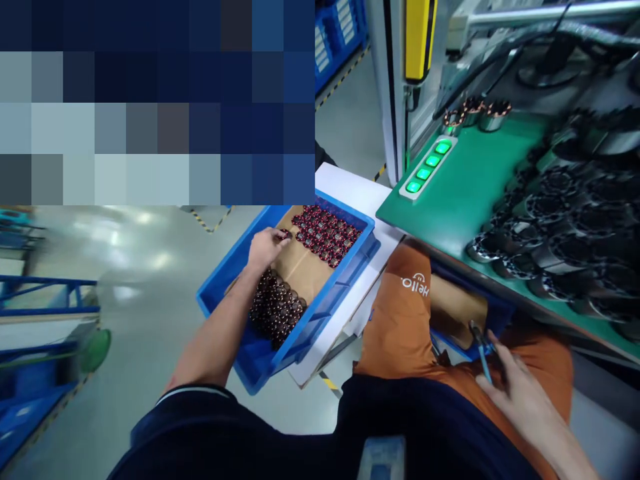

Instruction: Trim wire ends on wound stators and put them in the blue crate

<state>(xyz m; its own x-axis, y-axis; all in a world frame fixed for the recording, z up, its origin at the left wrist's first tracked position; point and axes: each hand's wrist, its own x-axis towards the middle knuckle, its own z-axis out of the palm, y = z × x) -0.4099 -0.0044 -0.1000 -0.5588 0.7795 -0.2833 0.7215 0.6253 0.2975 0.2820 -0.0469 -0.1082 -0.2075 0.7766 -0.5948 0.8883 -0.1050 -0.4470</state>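
My left hand [266, 248] is over the blue bin [373, 230], its fingers pinched on a small dark round part [285, 234]. Brown cardboard [300, 267] lines the bin. Red-wound parts [327, 233] stand in rows at its far end, and dark copper-dotted parts [277, 307] are packed at the near end. Low on the right, above my orange-clad thigh, my right hand [515, 380] holds a tool with a blue handle [484, 360]; its dark tip points up and left.
A green worktop [480, 173] on the right carries many metal cylinders [565, 233], a strip of lit green buttons [428, 168] and several copper-wound parts [495, 115]. Under its edge sits another cardboard-lined blue bin [457, 310]. A white table [345, 183] supports the first bin.
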